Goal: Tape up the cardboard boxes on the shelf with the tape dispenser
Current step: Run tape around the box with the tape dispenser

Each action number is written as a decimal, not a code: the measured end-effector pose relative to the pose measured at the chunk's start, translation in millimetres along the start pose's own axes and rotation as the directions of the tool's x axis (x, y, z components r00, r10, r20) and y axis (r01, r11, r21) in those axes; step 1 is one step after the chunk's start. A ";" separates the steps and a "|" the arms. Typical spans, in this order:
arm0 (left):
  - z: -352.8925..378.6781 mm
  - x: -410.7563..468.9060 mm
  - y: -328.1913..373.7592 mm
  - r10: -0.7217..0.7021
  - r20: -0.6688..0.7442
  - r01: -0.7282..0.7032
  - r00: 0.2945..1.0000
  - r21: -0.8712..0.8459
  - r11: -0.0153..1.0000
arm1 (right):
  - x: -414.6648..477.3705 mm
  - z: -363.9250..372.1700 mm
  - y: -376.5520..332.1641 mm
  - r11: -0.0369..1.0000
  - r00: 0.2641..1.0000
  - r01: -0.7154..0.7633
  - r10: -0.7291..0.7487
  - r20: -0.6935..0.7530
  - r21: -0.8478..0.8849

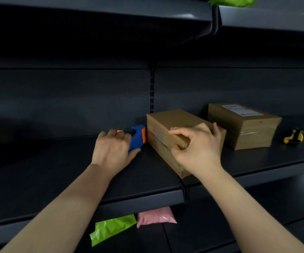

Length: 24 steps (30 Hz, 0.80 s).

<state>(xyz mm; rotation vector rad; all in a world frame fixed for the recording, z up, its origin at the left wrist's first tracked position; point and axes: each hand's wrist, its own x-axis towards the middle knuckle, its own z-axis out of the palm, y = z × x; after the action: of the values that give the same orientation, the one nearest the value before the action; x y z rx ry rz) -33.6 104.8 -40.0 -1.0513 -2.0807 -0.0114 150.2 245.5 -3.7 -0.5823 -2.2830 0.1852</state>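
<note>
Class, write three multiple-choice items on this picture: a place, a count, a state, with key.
1. The tape dispenser is: A) on the lower shelf B) left of the nearer box C) atop a box
2. Cardboard boxes on this shelf: A) one B) two C) four
3. The right hand is: A) idle B) holding a yellow tool C) gripping the nearer box
Key: B, the left hand holds it beside that box; B, nearer box plus labelled box; C, fingers curl over its edge.
</note>
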 end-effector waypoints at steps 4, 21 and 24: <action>-2.5 -1.7 0.2 0.004 -0.134 -0.013 0.991 -0.061 0.998 | 2.4 15.1 -12.0 0.993 0.976 -0.038 0.012 -0.217 -0.114; -39.0 0.4 137.3 -0.145 0.364 0.369 0.920 -0.930 0.008 | -12.8 13.3 73.1 0.606 0.897 -0.427 0.379 0.228 0.672; -34.6 8.2 132.8 -0.285 0.394 0.404 0.874 -0.915 -0.026 | -20.1 19.0 78.9 0.594 0.914 -0.399 0.317 0.253 0.698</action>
<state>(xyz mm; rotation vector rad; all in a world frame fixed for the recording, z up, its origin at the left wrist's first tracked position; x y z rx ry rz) 76.5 186.0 -53.2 -1.1330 -2.2208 -2.0447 176.7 306.9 -53.8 -0.5795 -1.9014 1.3160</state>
